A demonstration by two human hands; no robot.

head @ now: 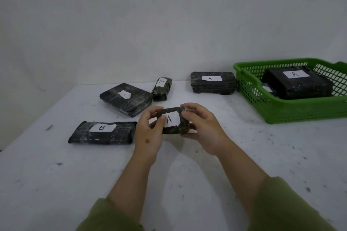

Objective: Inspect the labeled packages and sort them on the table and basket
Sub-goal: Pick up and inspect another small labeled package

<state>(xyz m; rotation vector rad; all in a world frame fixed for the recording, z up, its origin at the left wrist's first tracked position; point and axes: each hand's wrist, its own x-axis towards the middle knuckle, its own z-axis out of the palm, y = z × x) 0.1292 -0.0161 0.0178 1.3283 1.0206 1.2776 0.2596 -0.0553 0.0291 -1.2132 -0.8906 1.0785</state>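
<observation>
Both hands hold a small black wrapped package with a white label reading A, just above the table's middle. My left hand grips its left end, thumb over the label edge. My right hand grips its right end. A package labelled B lies flat to the left. Further back lie a large flat package, a small package and a package labelled A. The green basket at the right holds a large package labelled A, with another partly hidden under it.
The white speckled table runs up to a plain wall at the back. Its left edge slants away at the far left. Bare surface lies in front of my hands and between them and the basket.
</observation>
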